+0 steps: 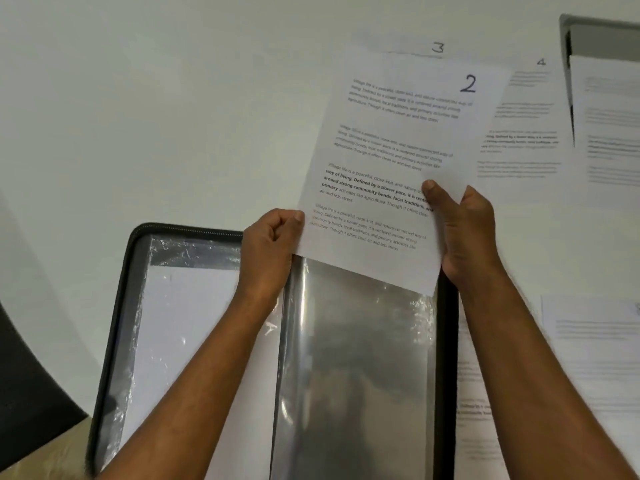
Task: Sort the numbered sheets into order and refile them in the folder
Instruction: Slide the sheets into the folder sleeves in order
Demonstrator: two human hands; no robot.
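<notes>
1. Both hands, left hand (pixel 273 247) and right hand (pixel 460 226), pinch sheet 2 (pixel 391 161) at frame centre, steadying its lower edge.
2. It hangs above the open folder's empty sleeve (pixel 360 358), apparently for sliding in.

You look to be at an office or study desk. A plain white surface (pixel 138 116) lies before you, spread with printed, hand-numbered sheets (pixel 519 133) and an open zip folder (pixel 114 323) of clear plastic sleeves. A grey laptop-like device (pixel 602 36) sits at the far right corner, and a dark chair-like shape (pixel 31 393) shows lower left.
</notes>
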